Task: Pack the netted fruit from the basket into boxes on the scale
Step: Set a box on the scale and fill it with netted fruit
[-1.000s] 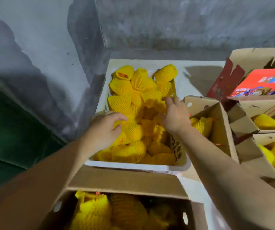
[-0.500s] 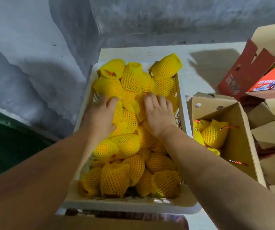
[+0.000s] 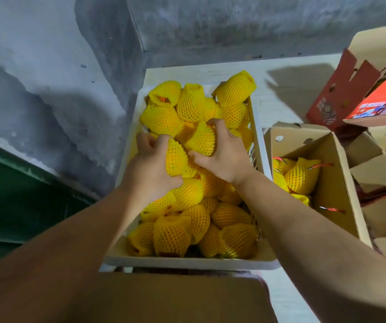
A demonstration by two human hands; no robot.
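A white plastic basket (image 3: pixel 188 262) holds several fruits wrapped in yellow foam netting. Both my hands are inside it, near its middle. My left hand (image 3: pixel 151 167) curls round one netted fruit (image 3: pixel 175 160). My right hand (image 3: pixel 222 157) grips another netted fruit (image 3: pixel 201 139), thumb below and fingers over its top. To the right stands an open cardboard box (image 3: pixel 334 183) with a few netted fruits (image 3: pixel 300 176) at its bottom. The flap of a second cardboard box (image 3: pixel 182 297) fills the near edge, and its inside is hidden.
More open cardboard boxes (image 3: pixel 378 164) crowd the far right, one with a red printed lid (image 3: pixel 383 99). A grey concrete wall (image 3: pixel 70 66) rises at the back and left. The basket rests on a white surface (image 3: pixel 280 89). No scale shows.
Both hands went from lying flat on the pile to curling round a fruit each. The view has tilted, so the near box's contents are out of sight.
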